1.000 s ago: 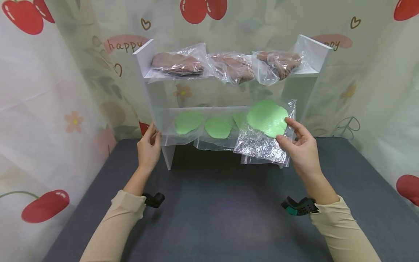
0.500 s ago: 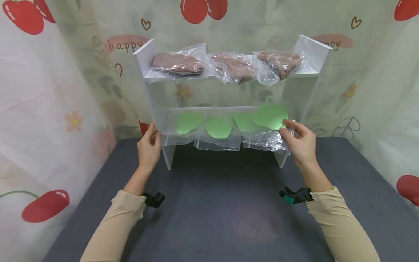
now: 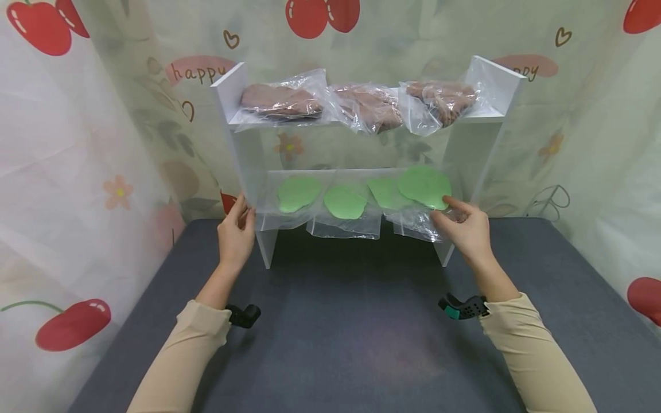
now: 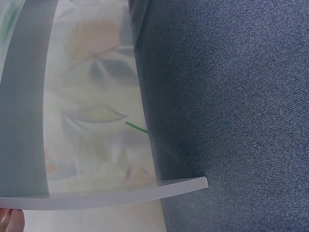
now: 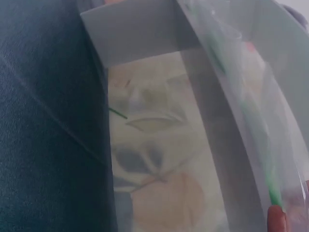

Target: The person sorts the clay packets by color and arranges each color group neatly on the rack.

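A small white two-tier shelf (image 3: 477,152) stands on the table. My left hand (image 3: 234,235) grips its left side panel at the lower tier; only fingertips (image 4: 13,221) show beside the panel edge in the left wrist view. Clear bags with flat, rounded light-green pieces lie along the lower tier, their plastic hanging over the front edge. At the right end, my right hand (image 3: 467,229) pinches the loose plastic of the rightmost bag (image 3: 424,186) between thumb and fingers. One fingertip (image 5: 276,218) touches that bag's green edge in the right wrist view.
On the upper tier lie three clear bags with brown contents: a left one (image 3: 281,100), a middle one (image 3: 368,106) and a right one (image 3: 441,98). A dark grey table (image 3: 351,332) extends in front. Patterned curtains (image 3: 361,51) surround it; a thin cable (image 3: 549,201) lies at back right.
My right hand has lowered the rightmost green bag onto the lower tier, beside the other green bags, then shifted slightly left along its front plastic. The left hand has stayed at the side panel.
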Demonstrator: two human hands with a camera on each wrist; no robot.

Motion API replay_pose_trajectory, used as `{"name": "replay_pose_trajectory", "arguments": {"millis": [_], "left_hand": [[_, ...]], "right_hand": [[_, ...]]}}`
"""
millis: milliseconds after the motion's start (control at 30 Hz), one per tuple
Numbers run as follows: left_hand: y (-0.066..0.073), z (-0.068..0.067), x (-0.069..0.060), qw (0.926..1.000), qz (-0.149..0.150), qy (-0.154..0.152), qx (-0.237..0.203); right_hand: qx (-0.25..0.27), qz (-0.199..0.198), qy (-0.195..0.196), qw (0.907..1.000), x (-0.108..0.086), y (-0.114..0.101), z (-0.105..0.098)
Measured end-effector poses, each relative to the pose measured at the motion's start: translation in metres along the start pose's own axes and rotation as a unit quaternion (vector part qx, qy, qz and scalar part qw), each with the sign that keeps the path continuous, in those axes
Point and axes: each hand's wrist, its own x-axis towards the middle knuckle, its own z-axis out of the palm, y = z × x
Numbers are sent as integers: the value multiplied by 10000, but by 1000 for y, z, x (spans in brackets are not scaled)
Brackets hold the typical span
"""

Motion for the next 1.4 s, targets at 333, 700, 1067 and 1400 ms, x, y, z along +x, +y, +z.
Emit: {"name": "replay_pose_trajectory", "arguments": {"millis": [333, 700, 1067, 1400], "left_hand": [[0, -1, 0, 10000, 8, 6, -1], [1, -1, -1, 10000, 39, 0, -52], [1, -5, 2, 9998, -30, -115, -186], [-1, -17, 2, 9980, -215, -592, 94]], "right_hand": [[-897, -226, 503, 9944, 6, 1, 9], [-576, -65, 785, 9952, -1, 4, 5], [-397, -37, 284, 9988, -11, 2, -15], [-749, 35, 295, 9967, -18, 0, -30]]}}
